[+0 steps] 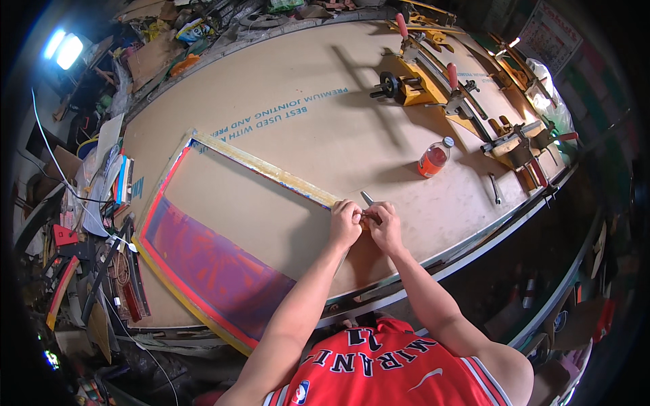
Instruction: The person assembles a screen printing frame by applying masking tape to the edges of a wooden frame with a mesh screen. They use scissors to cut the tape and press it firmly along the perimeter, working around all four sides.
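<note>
A wooden screen-printing frame [271, 170] lies on the board-topped table, its inner edges stained red and blue. Purple-and-orange mesh [210, 260] covers its near part, while the far part is open down to the board. At the frame's right corner my left hand [346, 222] has its fingers pinched together; what they hold is hidden. Close beside it, my right hand [384, 224] is closed around a slim tool [367, 197] whose silvery end sticks out on the far side. The two hands nearly meet, and the rest of the tool is covered by fingers.
A bottle of orange-red drink [432, 160] stands right of my hands. Farther right are a wrench [495, 189] and a yellow printing-clamp rig [423, 84] with red handles. Cluttered tools and scraps [68, 237] crowd the left side. The table's near edge [467, 252] runs beside me.
</note>
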`<move>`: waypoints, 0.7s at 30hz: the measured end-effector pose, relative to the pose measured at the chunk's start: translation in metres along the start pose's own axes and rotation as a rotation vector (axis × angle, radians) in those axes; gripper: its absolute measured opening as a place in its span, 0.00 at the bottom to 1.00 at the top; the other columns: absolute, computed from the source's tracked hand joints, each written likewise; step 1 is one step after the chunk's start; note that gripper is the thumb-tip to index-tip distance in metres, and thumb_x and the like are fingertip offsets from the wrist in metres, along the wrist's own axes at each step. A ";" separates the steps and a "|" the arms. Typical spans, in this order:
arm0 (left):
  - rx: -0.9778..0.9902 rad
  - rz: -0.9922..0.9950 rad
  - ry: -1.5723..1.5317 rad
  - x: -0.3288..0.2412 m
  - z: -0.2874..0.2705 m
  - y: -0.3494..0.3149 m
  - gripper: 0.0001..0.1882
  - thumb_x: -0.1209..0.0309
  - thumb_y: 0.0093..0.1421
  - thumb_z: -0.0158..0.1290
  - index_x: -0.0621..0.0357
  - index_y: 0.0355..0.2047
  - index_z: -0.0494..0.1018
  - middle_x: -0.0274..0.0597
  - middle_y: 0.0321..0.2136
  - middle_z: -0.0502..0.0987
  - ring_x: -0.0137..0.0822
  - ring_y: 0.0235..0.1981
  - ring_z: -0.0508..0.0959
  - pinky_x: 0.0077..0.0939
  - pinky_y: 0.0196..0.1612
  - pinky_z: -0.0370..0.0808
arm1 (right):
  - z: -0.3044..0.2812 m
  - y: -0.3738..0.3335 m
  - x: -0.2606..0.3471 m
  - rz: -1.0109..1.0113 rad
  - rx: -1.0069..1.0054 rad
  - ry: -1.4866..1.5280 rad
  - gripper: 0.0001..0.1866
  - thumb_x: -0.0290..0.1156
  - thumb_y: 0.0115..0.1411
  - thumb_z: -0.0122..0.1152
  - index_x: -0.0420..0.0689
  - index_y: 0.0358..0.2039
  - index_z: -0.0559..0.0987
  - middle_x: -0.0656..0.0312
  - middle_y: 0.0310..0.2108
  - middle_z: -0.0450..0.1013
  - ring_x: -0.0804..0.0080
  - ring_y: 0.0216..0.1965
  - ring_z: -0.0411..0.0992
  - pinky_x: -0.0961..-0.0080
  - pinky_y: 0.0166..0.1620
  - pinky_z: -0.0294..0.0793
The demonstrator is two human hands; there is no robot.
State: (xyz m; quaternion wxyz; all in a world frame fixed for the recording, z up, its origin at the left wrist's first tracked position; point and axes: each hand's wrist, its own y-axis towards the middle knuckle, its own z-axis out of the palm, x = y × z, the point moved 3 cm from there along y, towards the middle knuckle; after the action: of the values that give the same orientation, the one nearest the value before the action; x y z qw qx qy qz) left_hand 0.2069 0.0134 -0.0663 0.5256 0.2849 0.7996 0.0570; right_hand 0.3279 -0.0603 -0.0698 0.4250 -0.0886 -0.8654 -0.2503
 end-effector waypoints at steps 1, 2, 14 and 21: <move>-0.039 -0.022 -0.033 -0.005 0.001 -0.002 0.07 0.85 0.49 0.52 0.61 0.28 0.72 0.45 0.29 0.76 0.51 0.36 0.74 0.43 0.40 0.72 | -0.003 0.002 -0.003 -0.025 0.016 -0.019 0.14 0.14 0.49 0.63 0.40 0.38 0.78 0.54 0.35 0.75 0.53 0.41 0.73 0.63 0.44 0.75; -0.082 -0.044 -0.065 -0.009 -0.001 -0.002 0.08 0.85 0.49 0.52 0.61 0.29 0.73 0.45 0.30 0.76 0.50 0.36 0.74 0.43 0.41 0.72 | -0.003 0.004 -0.003 -0.053 0.033 -0.036 0.13 0.15 0.49 0.62 0.40 0.37 0.78 0.54 0.35 0.75 0.53 0.41 0.73 0.63 0.44 0.75; 0.020 0.094 0.137 0.010 0.012 -0.007 0.06 0.82 0.47 0.53 0.56 0.23 0.72 0.41 0.28 0.77 0.47 0.39 0.73 0.43 0.45 0.68 | 0.000 0.004 -0.001 -0.170 0.016 -0.132 0.09 0.17 0.51 0.58 0.40 0.34 0.76 0.53 0.34 0.73 0.51 0.39 0.70 0.59 0.42 0.72; 0.022 0.114 0.114 0.008 0.012 -0.004 0.05 0.82 0.47 0.55 0.58 0.22 0.71 0.45 0.28 0.78 0.50 0.43 0.74 0.44 0.48 0.69 | 0.010 0.004 -0.003 -0.161 0.056 -0.230 0.08 0.18 0.51 0.58 0.40 0.32 0.74 0.53 0.33 0.72 0.51 0.38 0.69 0.58 0.46 0.70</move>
State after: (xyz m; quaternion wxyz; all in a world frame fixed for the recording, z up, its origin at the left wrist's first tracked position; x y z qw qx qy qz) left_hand 0.2136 0.0121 -0.0794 0.4718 0.3318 0.8115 0.0942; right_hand 0.3249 -0.0513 -0.0759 0.3038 -0.0352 -0.9194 -0.2473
